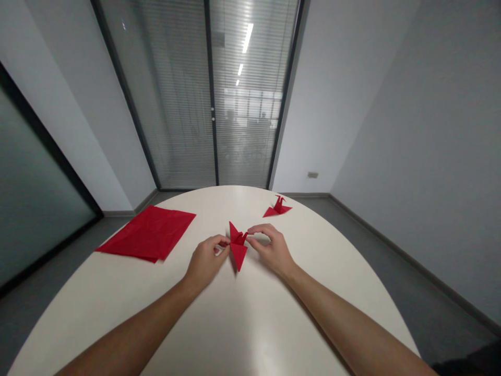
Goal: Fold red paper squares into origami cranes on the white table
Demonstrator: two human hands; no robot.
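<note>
A red origami crane [238, 248] is between my two hands over the middle of the white table, its wings spread toward and away from me. My left hand [208, 261] pinches its left end between thumb and fingers. On the opposite side, my right hand [273, 249] has thumb and forefinger closed at the narrow folded tip. Farther back on the right stands a second red origami crane [278, 208], touched by neither hand.
Several sheets of red paper [146, 233] lie in a loose stack at the left of the round white table [219, 326]. Past the table's far edge are a glass partition with blinds [183, 104] and a grey wall [422, 156].
</note>
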